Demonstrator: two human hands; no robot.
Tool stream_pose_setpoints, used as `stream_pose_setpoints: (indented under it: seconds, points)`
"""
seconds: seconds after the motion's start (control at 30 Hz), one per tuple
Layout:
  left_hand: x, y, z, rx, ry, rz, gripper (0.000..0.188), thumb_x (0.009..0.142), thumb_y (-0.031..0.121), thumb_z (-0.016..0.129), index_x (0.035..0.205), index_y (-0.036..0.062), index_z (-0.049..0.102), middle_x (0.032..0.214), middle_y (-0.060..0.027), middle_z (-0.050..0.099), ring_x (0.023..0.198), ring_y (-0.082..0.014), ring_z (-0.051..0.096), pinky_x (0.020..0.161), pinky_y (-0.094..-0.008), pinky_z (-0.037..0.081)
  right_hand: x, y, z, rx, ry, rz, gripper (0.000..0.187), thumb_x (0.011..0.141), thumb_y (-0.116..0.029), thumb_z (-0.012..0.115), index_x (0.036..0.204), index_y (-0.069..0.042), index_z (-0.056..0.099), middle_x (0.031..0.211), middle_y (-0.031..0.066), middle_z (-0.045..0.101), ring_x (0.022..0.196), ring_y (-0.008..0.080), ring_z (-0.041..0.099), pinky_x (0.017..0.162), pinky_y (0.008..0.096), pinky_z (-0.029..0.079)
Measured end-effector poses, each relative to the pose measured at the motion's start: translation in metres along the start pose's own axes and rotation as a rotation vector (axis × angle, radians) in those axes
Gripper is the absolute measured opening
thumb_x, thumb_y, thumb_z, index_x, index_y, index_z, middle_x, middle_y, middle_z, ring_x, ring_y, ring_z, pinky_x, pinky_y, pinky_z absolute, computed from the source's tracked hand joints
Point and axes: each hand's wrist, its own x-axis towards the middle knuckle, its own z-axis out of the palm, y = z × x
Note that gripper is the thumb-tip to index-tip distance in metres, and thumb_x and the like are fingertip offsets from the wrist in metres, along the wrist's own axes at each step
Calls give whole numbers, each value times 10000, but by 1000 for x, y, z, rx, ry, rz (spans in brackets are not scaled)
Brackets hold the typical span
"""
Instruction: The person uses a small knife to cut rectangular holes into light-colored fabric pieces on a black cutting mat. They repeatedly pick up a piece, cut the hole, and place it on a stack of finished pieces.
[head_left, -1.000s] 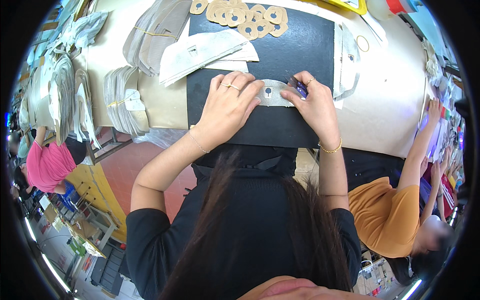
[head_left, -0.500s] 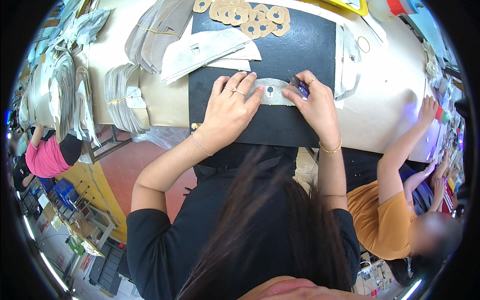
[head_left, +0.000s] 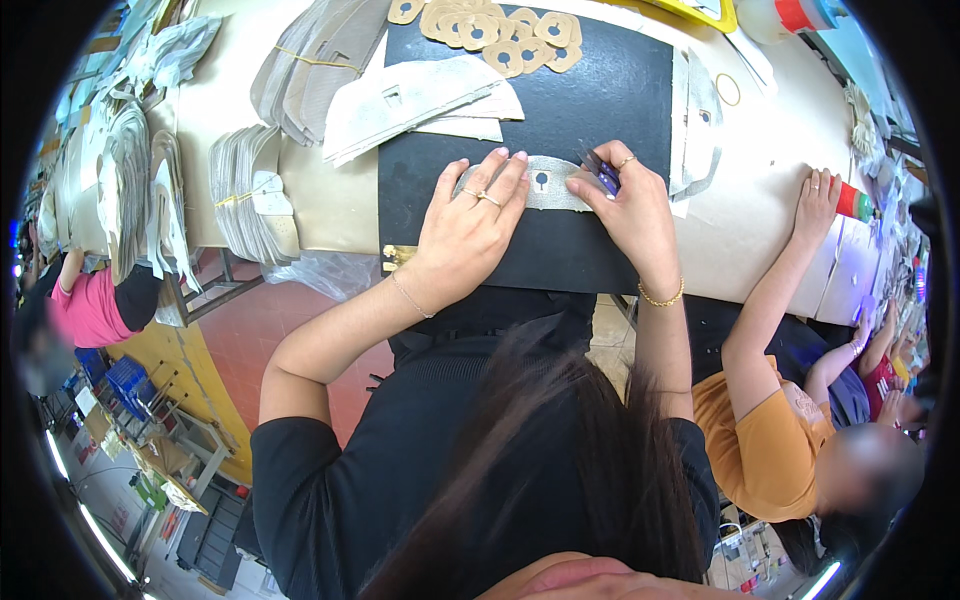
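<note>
A curved strip of grey woven fabric (head_left: 556,193) with a keyhole-shaped cutout lies on the black mat (head_left: 560,250) in front of me. The outstretched fingers of my left hand (head_left: 470,232) rest flat over its left end. At the strip's right end, my right hand (head_left: 632,212) is closed around a small purple-handled tool (head_left: 606,178) that looks like thread snips, its thin dark tips pointing up and left. The right thumb touches the fabric. Beyond the left hand lie white half-round fabric pieces (head_left: 400,105), stacked and overlapping.
Tan keyhole pieces (head_left: 500,55) are heaped at the mat's far edge. Grey banded stacks (head_left: 250,200) lie at left, more pieces (head_left: 700,130) at right. A rubber band (head_left: 727,90) lies near them. A co-worker's hand (head_left: 818,205) rests on the table at right.
My left fingers have straightened and lifted slightly off their earlier bend on the strip. My right hand and the strip stay put. The co-worker's arm at right has moved left.
</note>
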Motion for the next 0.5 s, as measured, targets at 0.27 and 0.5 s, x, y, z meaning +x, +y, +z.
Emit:
stream_pose_setpoints:
  seconds: [0.27, 0.5]
  points:
    - [-4, -2, 3, -93, 15, 20, 358, 882, 124, 566, 1228, 49, 622, 1433, -126, 517, 1346, -281, 466, 1085, -494, 358, 0, 1, 0, 0, 14, -33, 284, 808, -168, 800, 943, 0, 613, 798, 132, 679, 694, 224, 648, 675, 332, 500]
    - [-6, -4, 4, -55, -13, 60, 365, 883, 131, 561, 1237, 72, 627, 1448, -97, 511, 1369, -265, 449, 1115, -504, 322, 1, -1, -1, -5, -4, -15, 283, 806, -162, 800, 942, 2, 614, 794, 139, 675, 693, 226, 648, 672, 332, 498]
